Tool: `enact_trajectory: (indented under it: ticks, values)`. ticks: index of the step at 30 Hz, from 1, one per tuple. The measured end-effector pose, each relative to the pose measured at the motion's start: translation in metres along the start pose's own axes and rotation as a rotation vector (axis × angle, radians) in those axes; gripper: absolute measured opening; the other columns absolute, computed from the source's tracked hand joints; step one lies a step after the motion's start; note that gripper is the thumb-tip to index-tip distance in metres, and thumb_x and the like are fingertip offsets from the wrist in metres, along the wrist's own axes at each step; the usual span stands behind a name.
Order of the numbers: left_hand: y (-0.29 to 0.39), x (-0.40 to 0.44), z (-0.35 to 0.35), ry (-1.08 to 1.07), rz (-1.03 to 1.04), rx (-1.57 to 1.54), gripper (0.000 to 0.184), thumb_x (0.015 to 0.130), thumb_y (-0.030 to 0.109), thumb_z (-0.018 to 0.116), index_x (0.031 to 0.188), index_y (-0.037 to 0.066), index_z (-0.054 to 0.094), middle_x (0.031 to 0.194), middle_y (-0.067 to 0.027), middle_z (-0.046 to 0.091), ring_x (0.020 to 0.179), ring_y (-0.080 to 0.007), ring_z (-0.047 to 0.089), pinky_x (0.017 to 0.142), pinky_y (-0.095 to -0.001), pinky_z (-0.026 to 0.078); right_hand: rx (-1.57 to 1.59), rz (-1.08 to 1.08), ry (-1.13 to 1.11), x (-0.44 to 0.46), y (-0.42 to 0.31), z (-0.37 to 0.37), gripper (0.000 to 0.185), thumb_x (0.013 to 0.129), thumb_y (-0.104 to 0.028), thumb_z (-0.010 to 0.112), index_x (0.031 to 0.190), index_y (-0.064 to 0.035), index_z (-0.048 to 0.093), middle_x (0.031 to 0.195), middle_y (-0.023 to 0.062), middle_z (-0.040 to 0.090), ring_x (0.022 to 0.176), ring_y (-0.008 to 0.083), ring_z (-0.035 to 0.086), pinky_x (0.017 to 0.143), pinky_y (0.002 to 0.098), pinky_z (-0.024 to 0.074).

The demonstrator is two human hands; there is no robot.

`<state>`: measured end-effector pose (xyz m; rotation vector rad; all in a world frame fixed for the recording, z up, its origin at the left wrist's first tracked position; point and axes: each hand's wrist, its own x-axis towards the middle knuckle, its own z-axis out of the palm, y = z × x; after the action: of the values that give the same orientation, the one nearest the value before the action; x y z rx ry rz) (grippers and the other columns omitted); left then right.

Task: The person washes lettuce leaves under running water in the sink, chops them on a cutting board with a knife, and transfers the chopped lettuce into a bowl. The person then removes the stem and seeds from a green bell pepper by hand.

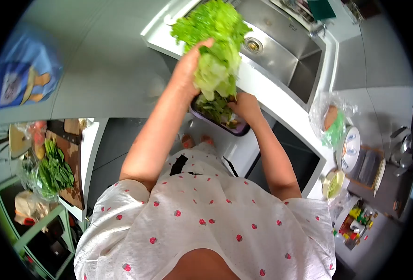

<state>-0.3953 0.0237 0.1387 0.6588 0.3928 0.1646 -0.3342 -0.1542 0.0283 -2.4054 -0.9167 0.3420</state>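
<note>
A head of green lettuce (218, 51) is wrapped in the fingers of my left hand (190, 67), with its frilly leaves upward and its pale base downward. Just below that base is a dark-rimmed bin (238, 133) containing dark green leaves (214, 108) and scraps. My right hand (247, 107) is over the bin's right side, close to the lettuce base. Its fingers are curled closed, and what they pinch is hidden by the hand and leaves.
A steel sink (276, 46) lies beyond the white counter edge (262, 88). At left, leafy greens (54, 170) rest on a wooden board (75, 154). To the right are a plastic bag (330, 119), a white bowl (351, 149) and a small cup (332, 184). A blue bag (24, 70) hangs at upper left.
</note>
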Motion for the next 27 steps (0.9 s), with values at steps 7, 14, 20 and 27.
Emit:
enact_trajectory:
  ticks: [7,14,20,27]
  values:
    - [-0.033,-0.010,-0.007,-0.092,-0.057,-0.229,0.025,0.080,0.017,0.058,0.101,0.002,0.055,0.089,-0.0091,0.062,0.076,-0.0191,0.062,0.068,-0.0317,0.052,1.618,0.443,-0.115,0.012,-0.048,-0.032,0.038,0.087,-0.030,0.048,0.117,-0.0070,0.048,0.105,0.0090,0.056,0.094,0.0213,0.056,0.080,0.0335,0.0468]
    - [-0.063,-0.028,-0.007,-0.104,-0.018,-0.241,0.031,0.080,0.014,0.056,0.108,0.000,0.052,0.097,-0.0100,0.061,0.082,-0.0177,0.062,0.073,-0.0312,0.051,1.404,0.149,-0.035,0.023,-0.048,-0.024,0.041,0.089,-0.033,0.042,0.120,-0.0060,0.045,0.114,0.0107,0.053,0.100,0.0238,0.053,0.087,0.0363,0.0439]
    - [-0.040,-0.079,-0.021,-0.034,0.021,-0.119,0.034,0.079,0.016,0.058,0.109,0.001,0.053,0.097,-0.0084,0.061,0.081,-0.0166,0.061,0.071,-0.0296,0.050,1.585,0.361,-0.405,0.040,-0.014,-0.015,0.043,0.088,-0.031,0.043,0.120,-0.0018,0.044,0.112,0.0092,0.053,0.099,0.0218,0.053,0.085,0.0344,0.0437]
    - [0.017,-0.211,-0.080,0.153,0.216,-0.113,0.027,0.079,0.013,0.059,0.102,0.001,0.057,0.095,-0.0076,0.060,0.083,-0.0153,0.059,0.074,-0.0290,0.048,0.770,0.311,-0.685,0.000,-0.053,0.034,0.028,0.087,-0.020,0.052,0.111,-0.0036,0.054,0.093,0.0062,0.062,0.075,0.0108,0.061,0.059,0.0201,0.0456]
